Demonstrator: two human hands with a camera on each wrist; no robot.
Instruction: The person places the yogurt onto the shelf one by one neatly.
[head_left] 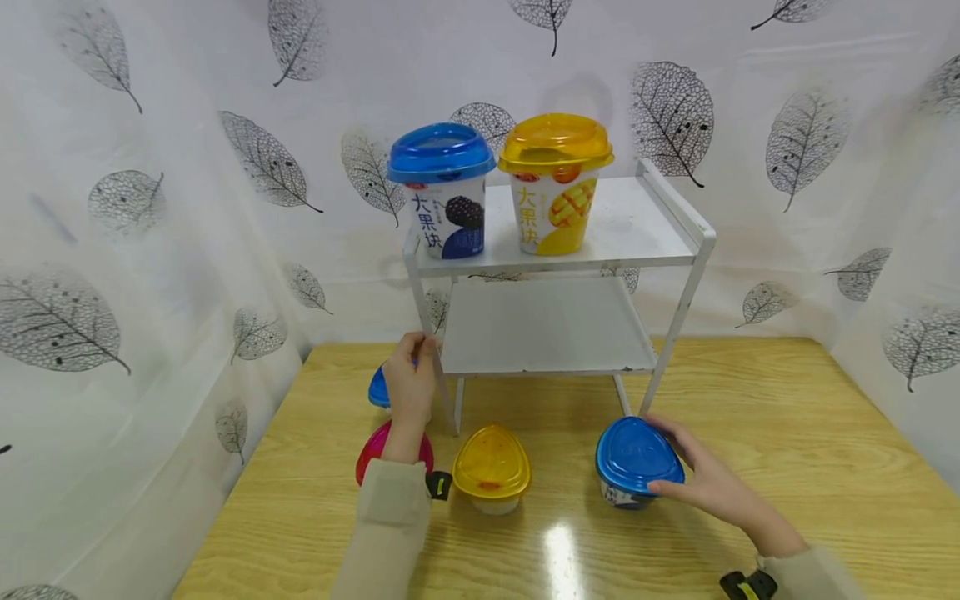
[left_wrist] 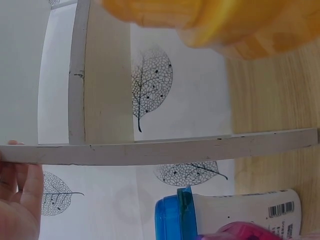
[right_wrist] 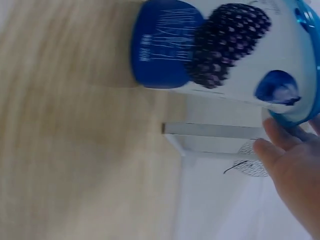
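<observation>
A white two-tier shelf rack (head_left: 555, 321) stands on the table. My left hand (head_left: 411, 379) grips its front left leg (left_wrist: 150, 154), fingers curled round the metal. Down at the right, my right hand (head_left: 708, 479) holds a blue-lidded yogurt cup (head_left: 637, 458) by its lid, the thumb at the near side and fingers behind. Blackberry artwork shows on that cup (right_wrist: 230, 45) in the right wrist view. On the top tier sit another blue-lidded cup (head_left: 442, 192) and a yellow-lidded cup (head_left: 557, 183).
A second yellow-lidded cup (head_left: 492, 467) stands on the wooden table (head_left: 300, 517) before the rack. Near my left forearm are a pink-lidded cup (head_left: 371, 454) and a blue-lidded cup (head_left: 379, 389), both partly covered. A leaf-print curtain (head_left: 187, 250) hangs behind and at the sides.
</observation>
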